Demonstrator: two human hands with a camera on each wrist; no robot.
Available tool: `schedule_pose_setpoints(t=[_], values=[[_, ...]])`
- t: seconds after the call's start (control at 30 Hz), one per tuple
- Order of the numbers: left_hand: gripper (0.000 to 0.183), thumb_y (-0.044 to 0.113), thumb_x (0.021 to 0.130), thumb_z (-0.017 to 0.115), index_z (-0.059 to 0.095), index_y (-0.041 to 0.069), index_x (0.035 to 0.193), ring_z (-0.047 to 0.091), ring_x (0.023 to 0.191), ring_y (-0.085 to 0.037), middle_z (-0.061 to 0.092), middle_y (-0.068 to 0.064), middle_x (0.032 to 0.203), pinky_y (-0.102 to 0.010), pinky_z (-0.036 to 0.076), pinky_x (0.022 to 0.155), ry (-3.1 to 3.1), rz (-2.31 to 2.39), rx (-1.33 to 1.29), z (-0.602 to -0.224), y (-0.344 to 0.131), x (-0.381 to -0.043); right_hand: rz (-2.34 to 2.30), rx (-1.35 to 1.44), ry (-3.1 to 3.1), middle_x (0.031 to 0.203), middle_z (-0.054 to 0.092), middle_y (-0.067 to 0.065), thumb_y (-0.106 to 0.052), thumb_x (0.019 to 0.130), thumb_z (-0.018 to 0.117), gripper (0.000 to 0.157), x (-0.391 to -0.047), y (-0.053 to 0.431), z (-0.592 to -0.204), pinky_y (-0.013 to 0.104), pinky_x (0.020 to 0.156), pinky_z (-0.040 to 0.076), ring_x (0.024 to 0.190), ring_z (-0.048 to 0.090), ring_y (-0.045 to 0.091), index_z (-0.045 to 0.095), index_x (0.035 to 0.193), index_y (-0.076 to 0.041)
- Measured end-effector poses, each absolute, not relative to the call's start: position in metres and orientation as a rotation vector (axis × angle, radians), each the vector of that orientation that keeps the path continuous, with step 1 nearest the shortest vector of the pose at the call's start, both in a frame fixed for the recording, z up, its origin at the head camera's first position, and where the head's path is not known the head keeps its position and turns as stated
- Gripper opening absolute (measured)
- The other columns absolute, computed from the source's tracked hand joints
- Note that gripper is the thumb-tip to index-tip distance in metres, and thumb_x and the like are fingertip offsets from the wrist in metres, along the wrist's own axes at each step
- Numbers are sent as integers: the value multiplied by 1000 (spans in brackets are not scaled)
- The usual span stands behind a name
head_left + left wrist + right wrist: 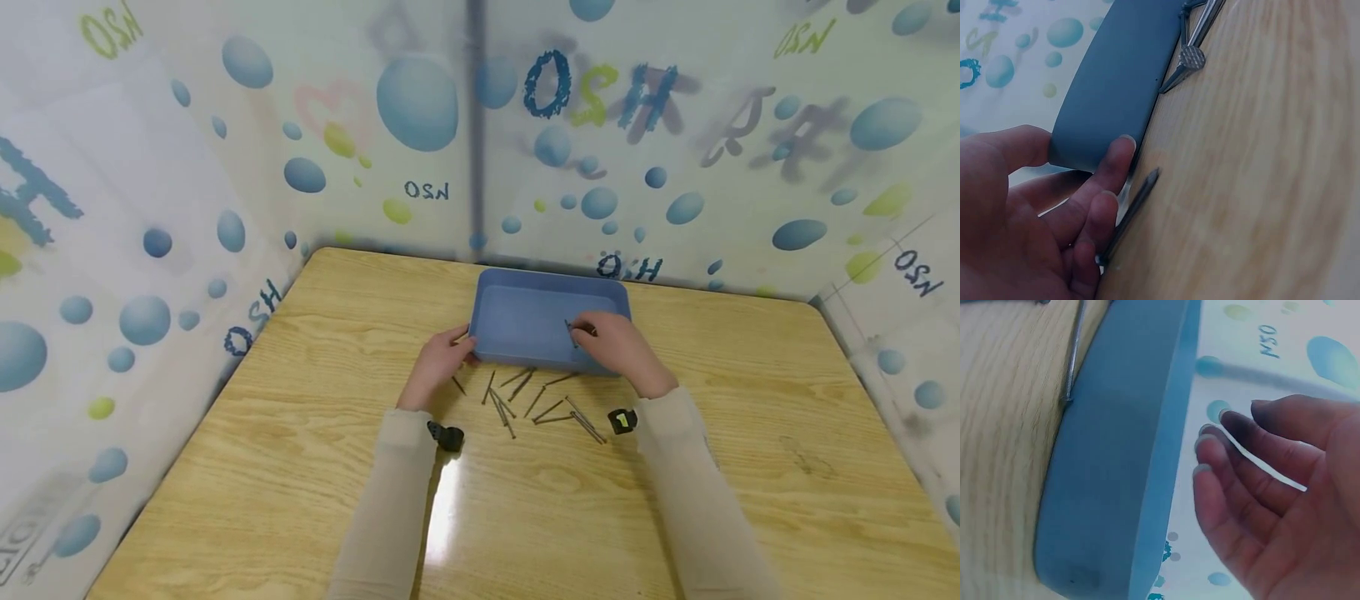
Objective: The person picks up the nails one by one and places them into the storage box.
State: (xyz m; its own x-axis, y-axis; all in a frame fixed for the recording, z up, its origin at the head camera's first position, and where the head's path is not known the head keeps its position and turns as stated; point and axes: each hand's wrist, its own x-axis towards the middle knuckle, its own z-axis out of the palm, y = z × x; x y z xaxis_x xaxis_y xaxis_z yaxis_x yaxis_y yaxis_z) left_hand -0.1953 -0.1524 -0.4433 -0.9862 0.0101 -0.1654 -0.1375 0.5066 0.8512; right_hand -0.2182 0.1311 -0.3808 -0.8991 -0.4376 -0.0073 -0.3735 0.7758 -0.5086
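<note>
A blue tray (517, 312) lies on the wooden table. My left hand (441, 362) holds its near left corner; in the left wrist view, fingers (1119, 153) bear on the tray's outer wall. A loose nail (1132, 215) lies right beside those fingers. Over the right part of the tray is my right hand (618, 342), with a small nail (568, 325) showing at its fingertips in the head view. The right wrist view shows thumb and fingers (1210, 494) loosely bent and apart, nothing between them. Several metal nails (540, 400) are scattered before the tray.
The tabletop (360, 300) reaches the patterned wall covering (540, 183) behind the tray. One nail (1074, 356) lies close against the tray's front wall. Each wrist wears a small black camera (447, 437).
</note>
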Motion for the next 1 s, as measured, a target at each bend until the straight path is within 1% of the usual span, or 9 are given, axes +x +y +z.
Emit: schedule_pose_setpoints(t=[0.1,0.3,0.47,0.7,1.0], values=[[44,35,92,46,43,22,134,58,74,-15,67,-1,75,-28,42,58,2593,1488,-110,-444,-152,-195,-851,-649,2854,92,61,3,-24,92,50,23,-212,135,-382,37,66,42,75,54,17,63,103,-10],[45,35,92,46,43,21,134,59,72,-16,67,-1,75,-29,41,57,2580,1492,-113,-443,-151,-194,-934,-625,2862,93,60,0,-27,92,50,24,-198,141,-384,36,66,43,77,54,16,63,104,-10],[44,34,92,45,43,20,134,60,74,-16,67,-2,76,-29,44,60,2571,1517,-125,-442,-150,-194,-970,-633,2841,93,60,1,-26,91,51,24,-192,143,-385,36,65,43,77,54,17,63,105,-10],[43,34,93,45,43,20,134,60,75,-16,67,-3,77,-28,44,61,2560,1516,-119,-443,-150,-194,-905,-661,2815,96,61,2,-23,90,53,23,-188,143,-388,37,71,45,85,56,17,63,106,-9],[45,35,92,45,43,20,134,59,74,-18,67,-4,77,-28,41,57,2581,1501,-118,-440,-150,-194,-811,-650,2759,94,61,2,-24,90,53,23,-186,143,-395,34,66,45,80,56,15,62,107,-10]])
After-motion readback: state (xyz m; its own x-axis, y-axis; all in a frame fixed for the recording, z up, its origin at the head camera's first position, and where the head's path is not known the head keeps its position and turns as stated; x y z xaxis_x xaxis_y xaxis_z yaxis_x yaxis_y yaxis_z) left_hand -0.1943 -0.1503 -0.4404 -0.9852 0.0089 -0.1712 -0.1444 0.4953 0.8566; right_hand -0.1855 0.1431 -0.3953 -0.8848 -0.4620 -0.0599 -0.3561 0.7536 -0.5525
